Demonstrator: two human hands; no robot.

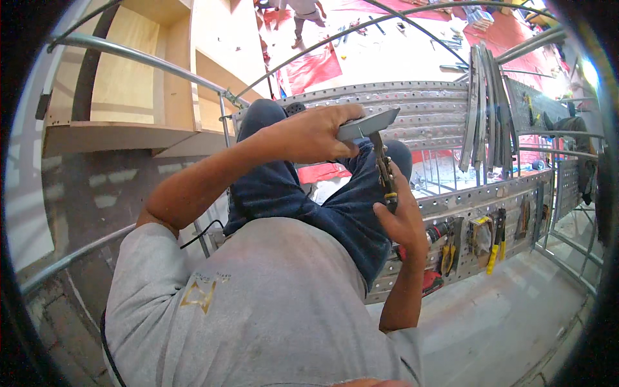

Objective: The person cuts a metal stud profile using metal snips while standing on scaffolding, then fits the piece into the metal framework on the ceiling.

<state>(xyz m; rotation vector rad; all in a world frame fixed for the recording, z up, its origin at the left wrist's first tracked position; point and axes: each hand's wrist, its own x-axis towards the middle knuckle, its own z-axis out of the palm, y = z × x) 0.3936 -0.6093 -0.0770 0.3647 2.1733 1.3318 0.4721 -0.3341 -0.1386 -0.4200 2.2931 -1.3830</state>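
A perforated metal plank (pixel 521 195) carries loose tools just to the right of the right hand (pixel 405 216). Closest to that grip lies a drill (pixel 439 231) — partly hidden by the wrist — followed by yellow-handled pliers (pixel 449 249), a clear packet (pixel 481 238) and a long yellow-and-black tool (pixel 493 258). Beyond the grip stretches a second perforated plank (pixel 438 109), with grey strips (pixel 493 97) laid across its right part.

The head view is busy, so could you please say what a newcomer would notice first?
Probably the grey metal piece in the left hand, upper centre; at its edge is the tool in the right hand. Long grey strips lie across the perforated platform at upper right.
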